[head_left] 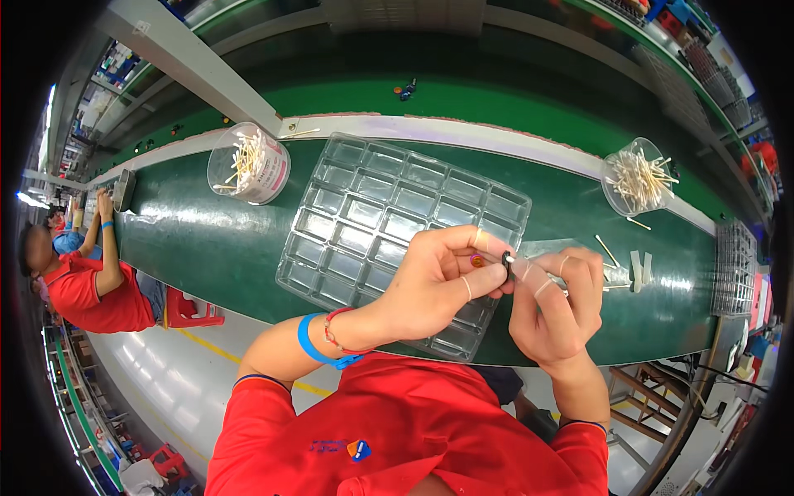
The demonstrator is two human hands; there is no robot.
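My left hand [432,279] pinches a small dark part [505,266] between thumb and fingertips; an orange-and-purple round bit [476,260] shows beside it among the fingers. Its exact kind is too small to make out. My right hand [559,307] is closed on a cotton swab, whose white tip [510,259] meets the dark part. Pale finger covers wrap some fingers of both hands. Under my hands lies a clear plastic tray [346,198] with rows of rectangular compartments, partly hidden by the left hand and wrist.
A tub of cotton swabs [270,169] stands at the left back, another tub [616,201] at the right back. Loose swabs [607,250] and pale strips [641,270] lie right of my hands. Stacked clear trays [734,269] stand far right. A co-worker [91,277] sits at left.
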